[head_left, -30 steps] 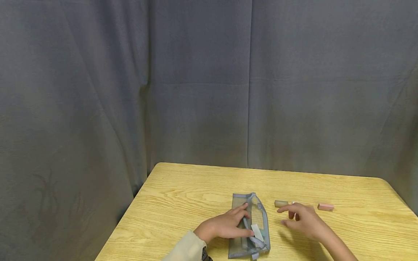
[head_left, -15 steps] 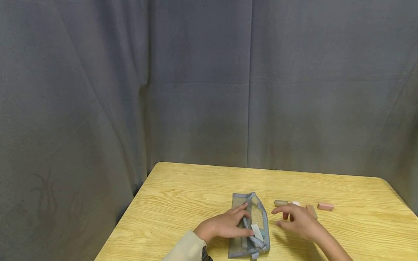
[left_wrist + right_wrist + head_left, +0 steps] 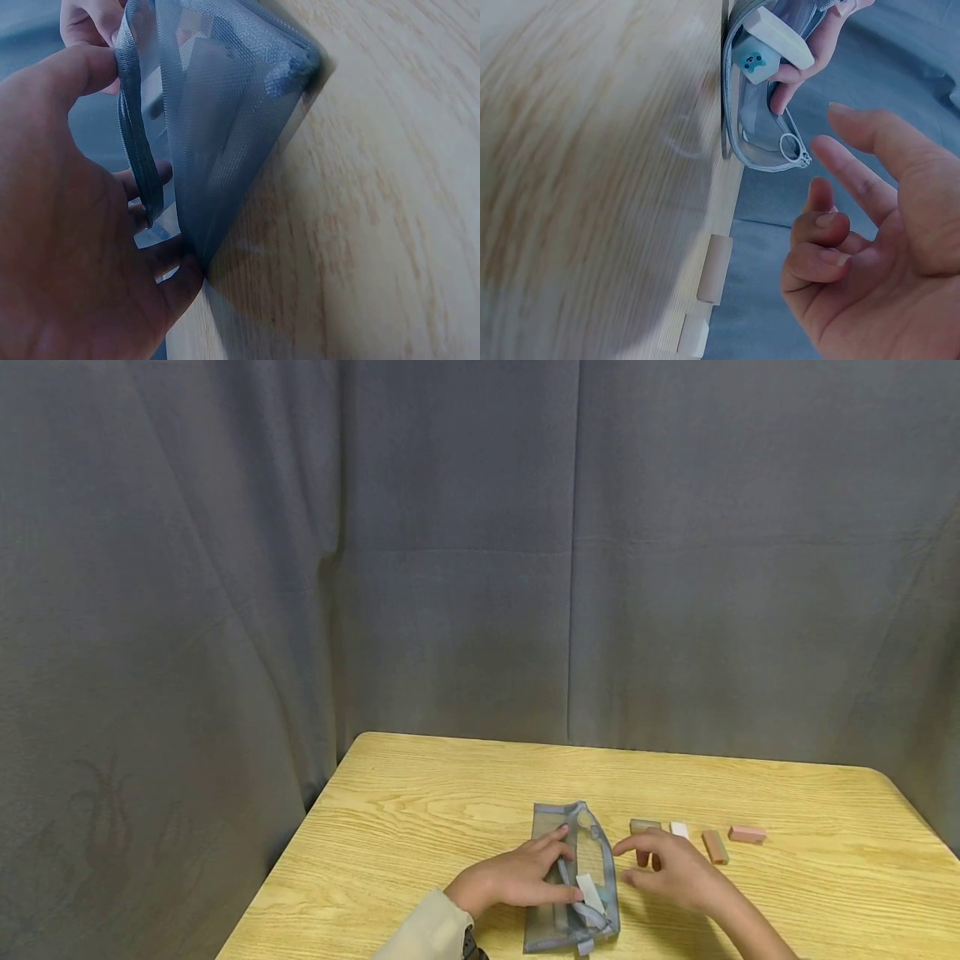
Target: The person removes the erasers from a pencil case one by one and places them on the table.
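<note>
left hand [image 3: 517,875] touches mesh pouch [image 3: 545,928], right hand [image 3: 671,870] beside

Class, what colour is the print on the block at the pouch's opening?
Blue-green; the print shows best in the right wrist view.

Slate-grey curtains close off the space behind the wood-grain table [image 3: 420,781]. The back curtain [image 3: 465,635] hangs fairly flat, with a long vertical line [image 3: 572,610] and a fainter horizontal crease [image 3: 480,552]; the left curtain [image 3: 150,610] falls in loose, slanting folds, meeting it at a dark gap [image 3: 330,581]. The tabletop is yellow — its far corners rounded — and brighter than the cloth, under soft light.
</note>
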Demonstrator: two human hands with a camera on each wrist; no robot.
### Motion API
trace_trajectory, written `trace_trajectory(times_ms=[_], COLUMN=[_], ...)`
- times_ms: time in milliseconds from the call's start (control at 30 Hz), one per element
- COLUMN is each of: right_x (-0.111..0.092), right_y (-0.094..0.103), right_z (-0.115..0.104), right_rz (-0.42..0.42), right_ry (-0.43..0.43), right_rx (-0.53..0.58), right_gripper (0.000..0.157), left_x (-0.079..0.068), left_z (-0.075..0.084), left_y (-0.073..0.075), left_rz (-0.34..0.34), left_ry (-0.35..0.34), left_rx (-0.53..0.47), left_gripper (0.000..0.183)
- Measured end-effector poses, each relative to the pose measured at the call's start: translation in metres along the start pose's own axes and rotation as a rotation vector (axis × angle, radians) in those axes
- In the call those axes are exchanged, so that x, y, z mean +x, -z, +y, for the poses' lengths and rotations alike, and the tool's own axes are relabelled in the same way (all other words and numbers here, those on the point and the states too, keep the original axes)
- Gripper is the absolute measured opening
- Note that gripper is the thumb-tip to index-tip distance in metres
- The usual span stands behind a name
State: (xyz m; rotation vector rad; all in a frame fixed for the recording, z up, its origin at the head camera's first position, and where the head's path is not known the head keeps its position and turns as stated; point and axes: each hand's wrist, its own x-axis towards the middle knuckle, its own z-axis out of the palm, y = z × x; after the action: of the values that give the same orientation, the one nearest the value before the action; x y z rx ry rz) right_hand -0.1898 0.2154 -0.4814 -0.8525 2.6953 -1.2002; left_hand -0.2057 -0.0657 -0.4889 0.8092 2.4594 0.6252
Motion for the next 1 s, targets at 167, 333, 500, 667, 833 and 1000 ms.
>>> trace_trajectory(times_ms=[167, 333, 500, 667, 833, 1000], right_x=[0.001, 0.004, 0.006, 0.008, 0.01, 0.01], right_y=[-0.001, -0.004, -0.006, -0.008, -0.01, -0.012], right_z=[-0.003, -0.004, -0.005, -0.008, -0.011, -0.014], right_rz=[-0.019, -0.033, -0.049, -0.067, -0.08, -0.082], right_ry=[-0.001, 0.002, -0.002, 0.007, 0.018, 0.017], right_rx=[0.002, -0.011, -0.01, 0.03, 0.043, 0.032], right_gripper=[0.03, 0.029, 0.029, 0.031, 0.03, 0.03], left_x=[-0.001, -0.002, -0.002, -0.002, -0.002, -0.001], left_z=[0.001, 0.003, 0.003, 0.003, 0.002, 0.001], left_y=[0.0, 0.001, 0.0, 0.0, 0.0, 0.0], left_rz=[0.005, 0.005, 0.005, 0.002, -0.001, -0.002], left_ry=[-0.001, 0.001, 0.006, 0.007, 0.002, -0.002], left_rx=[0.009, 0.008, 0.012, 0.01, 0.006, 0.009], left_gripper=[0.056, 0.055, 0.056, 0.057, 0.059, 0.059])
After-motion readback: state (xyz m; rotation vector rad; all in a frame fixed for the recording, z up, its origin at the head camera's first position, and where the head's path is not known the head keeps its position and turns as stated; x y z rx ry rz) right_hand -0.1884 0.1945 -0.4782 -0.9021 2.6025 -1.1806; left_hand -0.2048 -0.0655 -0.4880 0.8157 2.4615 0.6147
